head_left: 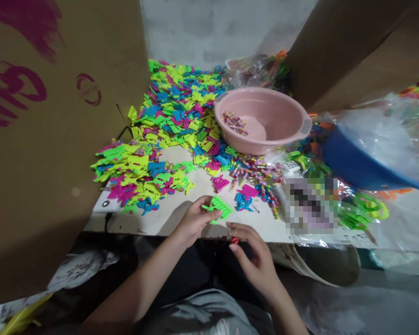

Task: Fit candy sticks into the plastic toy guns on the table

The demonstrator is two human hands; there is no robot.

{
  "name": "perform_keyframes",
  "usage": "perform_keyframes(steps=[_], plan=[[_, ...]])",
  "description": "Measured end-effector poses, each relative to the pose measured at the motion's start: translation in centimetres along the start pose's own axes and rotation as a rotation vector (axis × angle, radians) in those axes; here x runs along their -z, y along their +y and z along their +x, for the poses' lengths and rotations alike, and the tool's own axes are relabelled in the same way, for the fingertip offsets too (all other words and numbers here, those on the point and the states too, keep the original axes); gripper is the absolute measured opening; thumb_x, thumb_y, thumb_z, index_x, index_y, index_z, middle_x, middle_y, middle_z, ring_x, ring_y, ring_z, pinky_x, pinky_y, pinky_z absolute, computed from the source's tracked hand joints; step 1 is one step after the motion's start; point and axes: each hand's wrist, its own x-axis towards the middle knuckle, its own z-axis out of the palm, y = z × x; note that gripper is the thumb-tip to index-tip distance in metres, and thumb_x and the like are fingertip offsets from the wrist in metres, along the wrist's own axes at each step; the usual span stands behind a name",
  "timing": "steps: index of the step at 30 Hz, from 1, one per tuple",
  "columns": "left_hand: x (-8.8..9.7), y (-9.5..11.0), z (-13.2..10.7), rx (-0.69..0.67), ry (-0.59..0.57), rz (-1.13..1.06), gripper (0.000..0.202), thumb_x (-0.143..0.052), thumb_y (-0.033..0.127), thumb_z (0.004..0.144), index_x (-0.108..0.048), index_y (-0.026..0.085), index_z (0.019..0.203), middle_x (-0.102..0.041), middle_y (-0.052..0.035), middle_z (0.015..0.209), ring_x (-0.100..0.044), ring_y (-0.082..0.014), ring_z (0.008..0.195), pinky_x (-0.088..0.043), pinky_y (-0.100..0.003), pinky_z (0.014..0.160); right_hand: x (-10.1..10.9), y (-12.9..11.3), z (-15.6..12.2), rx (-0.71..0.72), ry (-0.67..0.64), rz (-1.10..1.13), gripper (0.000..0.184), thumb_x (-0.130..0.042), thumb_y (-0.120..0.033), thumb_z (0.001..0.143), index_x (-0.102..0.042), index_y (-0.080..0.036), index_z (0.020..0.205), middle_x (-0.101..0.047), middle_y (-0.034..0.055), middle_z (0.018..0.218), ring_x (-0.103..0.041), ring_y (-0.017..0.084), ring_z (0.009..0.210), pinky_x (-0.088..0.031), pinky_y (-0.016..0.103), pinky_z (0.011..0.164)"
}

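My left hand pinches a small green plastic comb-shaped piece just above the near edge of the white table. My right hand is below and to the right of it, fingers curled round a tiny red piece. A big heap of green, yellow, blue and pink plastic pieces covers the table beyond my hands. Loose pink and blue pieces lie closest to them.
A pink basin holding a few small candies stands at the back right, more candies spilled before it. A blue basin lined with clear plastic sits at right. Cardboard walls stand left and right. Plastic bags lie right.
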Motion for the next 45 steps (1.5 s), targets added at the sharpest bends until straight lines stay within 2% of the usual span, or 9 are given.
perform_keyframes(steps=[2,6,10,13,19,22,27,38,45], plan=[[0.2,0.0,-0.8,0.082,0.056,-0.207,0.046,-0.090,0.032,0.052,-0.057,0.018,0.082,-0.063,0.0032,0.075,-0.061,-0.0124,0.071,-0.049,-0.024,0.070,-0.5,-0.6,-0.5,0.011,-0.039,0.028,0.019,-0.063,-0.024,0.091,-0.066,-0.029,0.109,-0.069,0.0082,0.123,-0.064,0.025,0.113,-0.051,0.042,0.096],[0.2,0.2,-2.1,0.129,0.026,-0.298,0.045,-0.090,0.030,0.054,-0.062,0.017,0.087,-0.064,0.0015,0.078,-0.060,-0.0115,0.071,-0.046,-0.021,0.063,0.2,-1.6,-0.3,-0.016,0.029,0.063,0.021,-0.057,-0.024,0.095,-0.067,-0.030,0.113,-0.073,0.0051,0.102,-0.069,0.021,0.094,-0.055,0.034,0.084],[0.0,0.8,-3.6,0.085,-0.014,-0.160,0.035,-0.086,0.032,0.064,-0.066,0.015,0.087,-0.065,0.0008,0.077,-0.056,-0.0105,0.070,-0.043,-0.020,0.061,1.4,-2.6,0.6,-0.042,0.068,0.001,0.031,-0.047,-0.026,0.100,-0.064,-0.029,0.126,-0.067,0.0045,0.094,-0.064,0.018,0.086,-0.053,0.029,0.077],[-0.2,1.3,-4.5,0.056,-0.068,-0.041,0.027,-0.080,0.032,0.072,-0.068,0.015,0.090,-0.066,0.0001,0.080,-0.056,-0.0111,0.073,-0.044,-0.020,0.066,1.1,-2.9,0.9,-0.098,0.052,0.051,0.030,-0.047,-0.031,0.100,-0.061,-0.027,0.127,-0.066,0.0051,0.096,-0.063,0.018,0.088,-0.052,0.029,0.078],[-0.4,2.0,-5.5,0.162,-0.153,-0.135,0.029,-0.078,0.031,0.074,-0.065,0.018,0.097,-0.066,-0.0021,0.090,-0.062,-0.0158,0.081,-0.053,-0.025,0.067,-0.2,-3.3,0.7,-0.190,0.066,0.338,0.011,-0.056,-0.035,0.097,-0.060,-0.026,0.102,-0.066,0.0013,0.090,-0.063,0.014,0.083,-0.051,0.024,0.073],[-0.2,2.1,-5.5,0.212,-0.201,-0.173,0.028,-0.078,0.030,0.073,-0.062,0.017,0.092,-0.064,-0.0011,0.081,-0.061,-0.0140,0.070,-0.051,-0.022,0.055,-0.2,-3.9,0.9,-0.220,0.039,0.432,0.013,-0.059,-0.038,0.096,-0.060,-0.024,0.096,-0.065,0.0001,0.084,-0.062,0.013,0.076,-0.050,0.023,0.069],[0.2,2.1,-5.1,0.190,-0.271,-0.118,0.025,-0.076,0.028,0.074,-0.061,0.015,0.089,-0.063,-0.0003,0.072,-0.057,-0.0104,0.060,-0.042,-0.016,0.044,0.1,-4.3,1.4,-0.294,0.017,0.545,0.027,-0.060,-0.048,0.093,-0.056,-0.022,0.086,-0.062,-0.0006,0.071,-0.057,0.013,0.064,-0.046,0.024,0.059],[1.0,2.5,-5.1,0.178,-0.369,-0.015,0.030,-0.076,0.033,0.075,-0.061,0.015,0.095,-0.060,-0.0001,0.073,-0.055,-0.0109,0.062,-0.044,-0.017,0.045,-0.5,-3.2,1.1,-0.385,-0.183,0.789,0.032,-0.054,-0.049,0.096,-0.048,-0.022,0.082,-0.050,-0.0059,0.058,-0.040,0.011,0.053,-0.030,0.025,0.054],[1.4,3.2,-5.2,0.156,-0.396,0.292,0.029,-0.069,0.035,0.079,-0.057,0.015,0.096,-0.056,0.0006,0.077,-0.053,-0.0110,0.064,-0.046,-0.019,0.049,0.2,-3.4,0.9,-0.382,-0.285,0.653,0.030,-0.048,-0.045,0.100,-0.045,-0.022,0.081,-0.046,-0.0056,0.063,-0.038,0.011,0.059,-0.029,0.026,0.058]])
